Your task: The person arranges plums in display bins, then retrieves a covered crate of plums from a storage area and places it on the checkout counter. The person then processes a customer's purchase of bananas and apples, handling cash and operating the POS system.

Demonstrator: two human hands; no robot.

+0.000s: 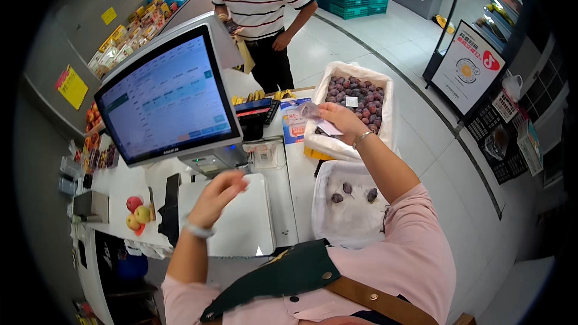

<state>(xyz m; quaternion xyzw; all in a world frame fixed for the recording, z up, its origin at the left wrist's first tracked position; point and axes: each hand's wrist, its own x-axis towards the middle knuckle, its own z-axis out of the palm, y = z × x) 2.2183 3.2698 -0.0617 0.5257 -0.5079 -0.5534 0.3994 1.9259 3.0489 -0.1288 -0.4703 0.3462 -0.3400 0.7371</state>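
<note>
My right hand (342, 121) is shut on a crumpled clear plastic bag (309, 110), above the near left edge of a white-lined crate of plums (336, 88). A white paper slip (330, 127) shows just under the fingers. A small white label lies on the plums. My left hand (220, 195) is blurred and hovers over the white scale platform (239, 225), its fingers curled; nothing shows in it. Beyond it stands a touchscreen till (167, 99) with its screen lit. Near my right elbow, a white-lined crate (319, 207) holds 3 dark fruits.
Several apples (141, 215) and a knife (151, 203) lie left of the scale. Bananas (257, 95) lie behind the till's card terminal (255, 113). A person in a striped shirt (262, 4) stands across the counter. A sign board (467, 70) stands on the floor at right.
</note>
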